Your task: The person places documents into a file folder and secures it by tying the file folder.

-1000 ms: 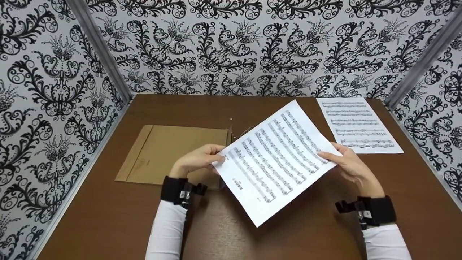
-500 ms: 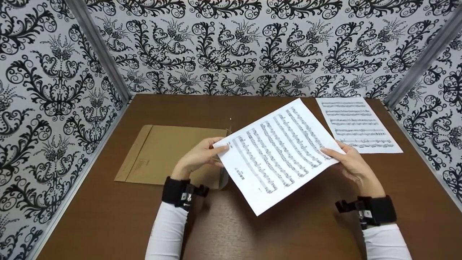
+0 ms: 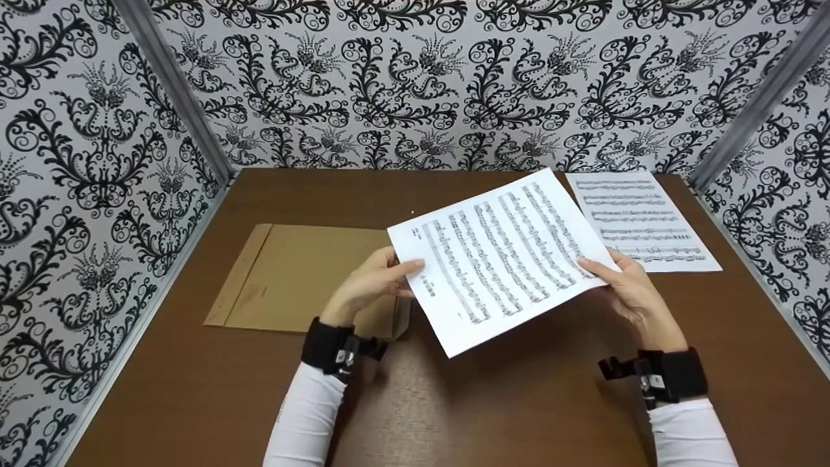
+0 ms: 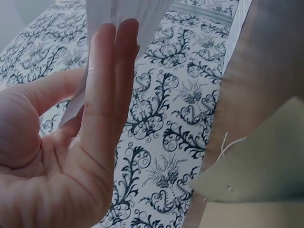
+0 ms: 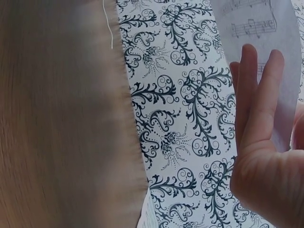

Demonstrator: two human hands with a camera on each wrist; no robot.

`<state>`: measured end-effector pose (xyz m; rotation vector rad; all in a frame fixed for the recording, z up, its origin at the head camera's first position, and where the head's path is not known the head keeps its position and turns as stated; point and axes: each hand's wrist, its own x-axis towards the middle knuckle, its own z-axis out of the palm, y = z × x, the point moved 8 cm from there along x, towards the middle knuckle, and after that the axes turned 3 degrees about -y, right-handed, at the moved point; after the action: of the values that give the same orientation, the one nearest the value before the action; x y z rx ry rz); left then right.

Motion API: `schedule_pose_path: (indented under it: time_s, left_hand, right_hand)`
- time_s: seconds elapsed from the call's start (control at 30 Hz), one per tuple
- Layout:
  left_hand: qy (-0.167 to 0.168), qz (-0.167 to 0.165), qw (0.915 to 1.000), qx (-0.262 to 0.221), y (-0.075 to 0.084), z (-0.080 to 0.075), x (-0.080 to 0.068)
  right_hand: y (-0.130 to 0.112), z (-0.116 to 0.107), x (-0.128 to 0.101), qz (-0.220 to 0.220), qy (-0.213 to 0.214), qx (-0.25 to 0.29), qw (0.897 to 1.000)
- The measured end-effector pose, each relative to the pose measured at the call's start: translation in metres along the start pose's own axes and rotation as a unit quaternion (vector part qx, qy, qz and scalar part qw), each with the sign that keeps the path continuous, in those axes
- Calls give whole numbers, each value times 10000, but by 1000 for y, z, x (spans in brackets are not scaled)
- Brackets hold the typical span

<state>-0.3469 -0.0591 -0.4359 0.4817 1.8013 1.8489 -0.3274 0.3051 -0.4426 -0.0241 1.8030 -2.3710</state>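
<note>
Together, the left hand (image 3: pixel 371 284) and the right hand (image 3: pixel 624 289) held a white printed sheet of music (image 3: pixel 499 254) by its opposite edges, thumb over fingers, tilted above the middle of the brown wooden worktop (image 3: pixel 506 402). A flat tan paper envelope (image 3: pixel 305 275) lay toward the left edge under the left hand, and a second white music sheet (image 3: pixel 639 220) lay flat at the far right corner.

Envelope (image 3: pixel 305 279) left on table (image 3: pixel 519 402), held sheet (image 3: pixel 499 256) centre — second sheet (image 3: pixel 639 220) behind, right

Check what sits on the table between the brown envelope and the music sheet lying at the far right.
In the head view, the held music sheet spans that stretch, raised between the left hand and right hand, over the envelope edge and short of the flat sheet.
</note>
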Motion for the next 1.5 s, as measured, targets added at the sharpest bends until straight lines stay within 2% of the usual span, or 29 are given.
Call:
schedule_pose_path:
  time_s: [0.5,0.73,0.83,1.0,1.13,1.5]
  left_hand:
    - [191,303,9993,-72,-5,14,11]
    - [611,445,9971,-9,-4,8,12]
    - [673,469,9966,-16,-3,4,11]
    - [653,518,9965,29,-2,-1,9]
    - [590,558,9966,-111,-1,-6,7]
    - [22,517,9980,-356,-4,-13,4]
  right_hand:
    - [5,8,3,-25,381,25,9993]
    - [5,16,4,-216,407,-154,9988]
    - [5,18,3,-271,313,-354,9985]
    - [5,23,3,-202,-21,-513,9985]
    - [7,27,3,-83,-297,-714,9970]
    - [11,34,0,159,-821,-935,9921]
